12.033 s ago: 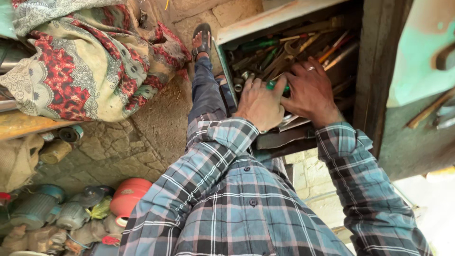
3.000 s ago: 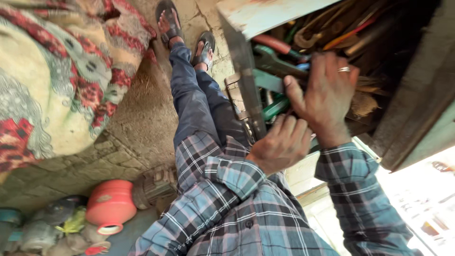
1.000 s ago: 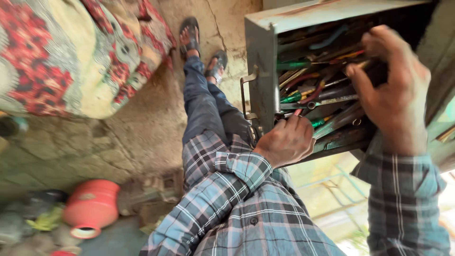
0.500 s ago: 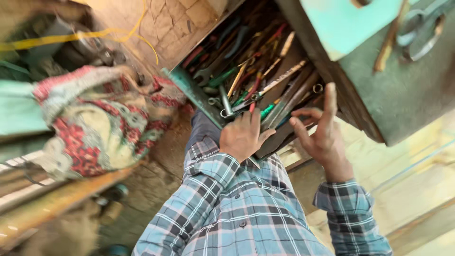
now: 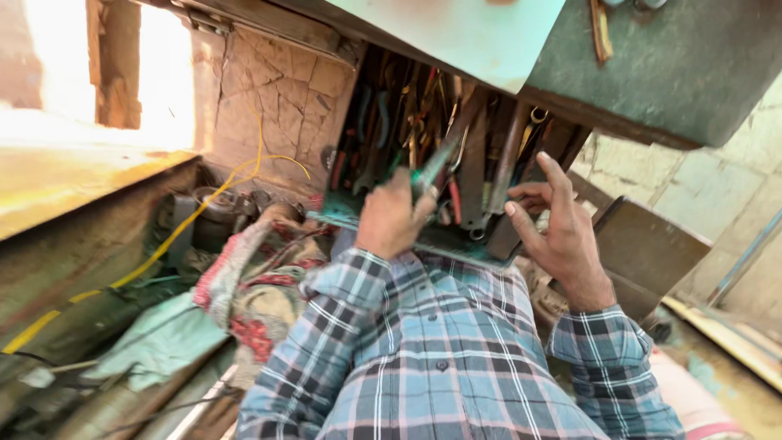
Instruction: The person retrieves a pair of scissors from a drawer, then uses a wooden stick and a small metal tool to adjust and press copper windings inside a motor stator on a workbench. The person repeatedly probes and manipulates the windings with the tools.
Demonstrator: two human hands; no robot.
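Left hand (image 5: 393, 218) has now clamped onto a green-handled metal tool (image 5: 430, 167) inside the open green metal drawer (image 5: 456, 244) of hand tools. Right hand (image 5: 558, 232) has come off the pile, fingers spread, holding nothing. I'd say that's the pick.

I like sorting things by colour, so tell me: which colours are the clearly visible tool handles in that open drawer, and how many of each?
Counts are rough; the drawer is crowded and blurred.
Green handles: 1, gripped by the left hand
Red handles: 2
Blue handles: 2
Total: 5
The right hand is open, fingers spread over the grey metal tools.
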